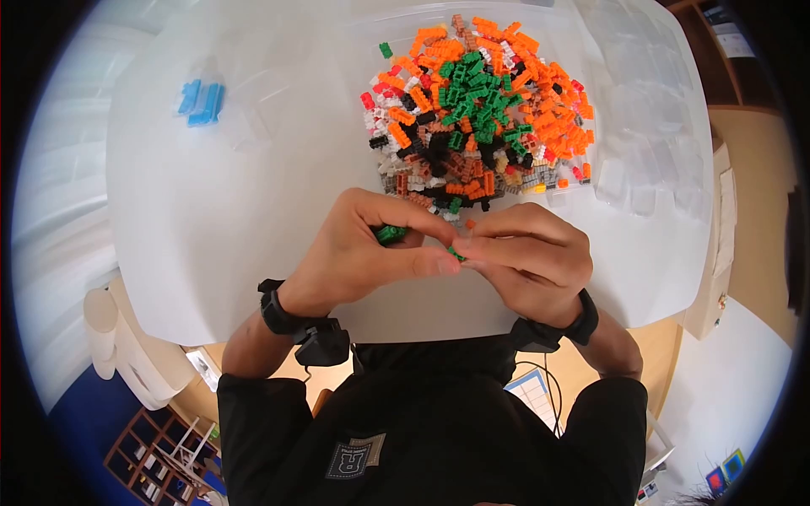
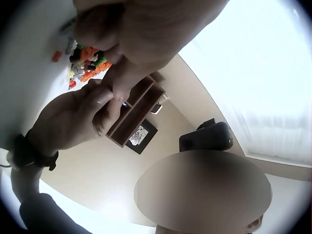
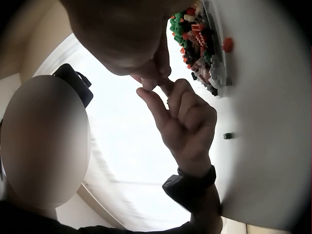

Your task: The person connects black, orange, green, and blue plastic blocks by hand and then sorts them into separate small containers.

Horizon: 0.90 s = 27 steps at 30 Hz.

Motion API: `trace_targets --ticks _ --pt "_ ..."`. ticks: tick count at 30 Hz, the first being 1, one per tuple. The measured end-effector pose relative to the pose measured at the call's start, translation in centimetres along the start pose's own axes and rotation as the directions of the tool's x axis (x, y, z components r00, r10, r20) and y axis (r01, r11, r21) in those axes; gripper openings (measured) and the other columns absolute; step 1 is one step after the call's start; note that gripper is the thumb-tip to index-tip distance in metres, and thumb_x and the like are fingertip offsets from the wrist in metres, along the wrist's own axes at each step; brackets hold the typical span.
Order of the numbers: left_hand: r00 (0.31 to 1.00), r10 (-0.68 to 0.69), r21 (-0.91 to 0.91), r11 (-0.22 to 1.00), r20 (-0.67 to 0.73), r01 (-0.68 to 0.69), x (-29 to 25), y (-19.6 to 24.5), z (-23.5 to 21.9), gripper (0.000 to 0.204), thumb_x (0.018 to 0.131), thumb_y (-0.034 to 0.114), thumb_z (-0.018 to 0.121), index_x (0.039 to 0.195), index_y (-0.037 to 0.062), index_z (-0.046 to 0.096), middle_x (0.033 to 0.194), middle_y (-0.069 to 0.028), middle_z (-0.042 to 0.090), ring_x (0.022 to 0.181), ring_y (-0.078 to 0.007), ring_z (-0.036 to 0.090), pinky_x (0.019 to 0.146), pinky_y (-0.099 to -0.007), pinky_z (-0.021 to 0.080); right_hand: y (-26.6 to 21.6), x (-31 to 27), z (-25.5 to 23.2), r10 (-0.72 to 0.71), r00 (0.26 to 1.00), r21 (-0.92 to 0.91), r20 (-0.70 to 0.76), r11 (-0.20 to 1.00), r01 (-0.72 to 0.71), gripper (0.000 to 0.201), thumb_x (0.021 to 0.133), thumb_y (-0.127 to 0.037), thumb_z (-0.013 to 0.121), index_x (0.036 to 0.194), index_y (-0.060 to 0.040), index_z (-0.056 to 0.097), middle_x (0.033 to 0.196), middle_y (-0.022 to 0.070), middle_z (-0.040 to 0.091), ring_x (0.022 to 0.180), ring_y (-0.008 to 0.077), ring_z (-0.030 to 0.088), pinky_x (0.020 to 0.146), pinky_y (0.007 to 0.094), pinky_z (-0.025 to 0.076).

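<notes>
Green brick (image 1: 456, 253): one, small, between the fingertips of both hands, nearer the body than the pile.
Left hand (image 1: 359, 253): thumb and index finger closed to a pinch on the brick from 9 o'clock.
Right hand (image 1: 536, 257): thumb and fingers drawn together, pinching the same brick from 3 o'clock.
Green piece (image 1: 390, 234): in the gap between left thumb and index finger; whether in the palm or on the table below, cannot tell.
Orange brick (image 1: 470, 224): loose, just beside the fingertips, at 12 o'clock.

Table (image 1: 228, 228): white, rounded corners.
Pile (image 1: 481, 101): mixed bricks, in a clear tray (image 1: 565, 34) at 12 o'clock from the hands; green heaped mid-pile, orange mostly about it.
Blue pieces (image 1: 202, 103): at 10 o'clock.
Clear containers (image 1: 650, 110): at 2 o'clock.
Room: brown shelf (image 2: 136, 109), framed picture (image 2: 141, 136), bright curtain (image 3: 126, 146).

Count: hands, two; wristbands (image 1: 582, 319), two; pinched brick, one; blue pieces, at least two; clear tray with pile, one; framed picture, one; clear containers, several, overlapping; pile, too many to count.
</notes>
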<state>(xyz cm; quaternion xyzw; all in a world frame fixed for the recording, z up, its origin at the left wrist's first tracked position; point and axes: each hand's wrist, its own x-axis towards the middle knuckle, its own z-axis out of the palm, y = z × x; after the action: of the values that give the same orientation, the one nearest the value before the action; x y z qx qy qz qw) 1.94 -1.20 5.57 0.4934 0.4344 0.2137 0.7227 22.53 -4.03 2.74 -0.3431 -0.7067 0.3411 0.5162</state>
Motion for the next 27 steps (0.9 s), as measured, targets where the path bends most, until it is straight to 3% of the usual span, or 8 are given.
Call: trace_targets --ticks 4,8,11,14,16,19,23,27 --pt "0.999 0.011 0.014 1.0 0.044 -0.012 -0.1 -0.6 -0.2 0.02 0.074 0.011 0.079 0.089 -0.0004 0.073 0.062 0.0058 0.053 0.057 -0.0002 0.038 0.051 -0.021 0.028 -0.4 0.2 -0.3 0.106 0.994 0.138 0.041 0.984 -0.11 0.023 0.068 0.007 0.076 0.089 -0.0032 0.072 0.082 0.0097 0.066 0.066 0.0185 0.062 0.056 0.0266 0.049" --pt "0.996 0.037 0.027 0.999 0.076 -0.039 -0.1 -0.7 -0.3 0.021 0.074 0.011 0.08 0.089 -0.0009 0.072 0.062 0.0059 0.052 0.056 -0.0006 0.038 0.05 -0.0212 0.028 -0.4 0.2 -0.3 0.124 0.991 0.168 0.047 0.977 -0.13 0.023 0.068 0.006 0.076 0.088 -0.0037 0.072 0.082 0.0097 0.066 0.067 0.0184 0.063 0.056 0.0267 0.049" --pt "0.997 0.069 -0.022 0.997 0.027 -0.068 -0.2 -0.7 -0.3 0.02 0.074 0.011 0.08 0.089 0.0001 0.072 0.06 0.0065 0.05 0.055 -0.0012 0.037 0.05 -0.0215 0.027 -0.3 0.5 -0.8 0.093 0.994 0.204 0.054 0.974 -0.102 0.022 0.068 0.008 0.074 0.088 -0.0015 0.071 0.082 0.0106 0.066 0.067 0.0192 0.063 0.057 0.0272 0.05" --pt "0.989 0.106 0.093 0.991 -0.104 -0.097 -0.1 0.0 -0.5 0.022 0.074 0.01 0.079 0.093 0.0021 0.072 0.058 0.0066 0.046 0.053 -0.0017 0.035 0.049 -0.0216 0.027 0.2 0.5 -0.9 0.059 0.998 0.212 -0.012 0.976 -0.056 0.022 0.071 0.011 0.071 0.09 0.0014 0.069 0.086 0.0116 0.067 0.07 0.0183 0.065 0.061 0.0265 0.052" --pt "0.859 0.384 0.522 0.836 -0.34 -0.168 0.5 1.6 -0.4 0.028 0.075 0.009 0.078 0.101 0.0046 0.072 0.056 0.0064 0.04 0.053 -0.0024 0.033 0.049 -0.0217 0.026 0.3 0.0 -0.7 0.342 0.936 0.408 -0.084 0.869 -0.281 0.023 0.075 0.013 0.067 0.095 0.0032 0.066 0.091 0.0119 0.067 0.075 0.0171 0.067 0.065 0.0258 0.054" --pt "0.816 0.466 0.595 0.779 -0.342 -0.195 1.1 2.7 -0.7 0.035 0.074 0.009 0.079 0.108 0.0055 0.07 0.055 0.0061 0.035 0.052 -0.003 0.03 0.048 -0.0214 0.025 0.4 -0.2 -0.7 0.377 0.924 0.414 -0.06 0.852 -0.32 0.025 0.078 0.013 0.064 0.1 0.0026 0.064 0.094 0.0114 0.067 0.078 0.0161 0.068 0.069 0.0255 0.055" --pt "0.817 0.401 0.527 0.838 -0.415 -0.143 1.1 1.5 -0.8 0.038 0.075 0.004 0.076 0.112 0.0062 0.069 0.058 0.0091 0.028 0.054 -0.0025 0.026 0.05 -0.0205 0.022 0.3 -0.1 -0.5 0.394 0.917 0.409 -0.06 0.848 -0.338 0.025 0.079 0.013 0.062 0.102 0.0028 0.063 0.093 0.0115 0.068 0.077 0.016 0.068 0.068 0.0254 0.055" --pt "0.802 0.446 0.557 0.812 -0.398 -0.175 1.7 0.9 -1.2 0.036 0.076 0.008 0.077 0.11 0.0042 0.068 0.058 0.0078 0.034 0.054 -0.0027 0.029 0.049 -0.0207 0.024 0.3 -0.1 -0.5 0.448 0.893 0.416 -0.039 0.82 -0.394 0.024 0.08 0.013 0.062 0.101 0.003 0.063 0.093 0.0114 0.068 0.076 0.0153 0.068 0.068 0.0249 0.054"
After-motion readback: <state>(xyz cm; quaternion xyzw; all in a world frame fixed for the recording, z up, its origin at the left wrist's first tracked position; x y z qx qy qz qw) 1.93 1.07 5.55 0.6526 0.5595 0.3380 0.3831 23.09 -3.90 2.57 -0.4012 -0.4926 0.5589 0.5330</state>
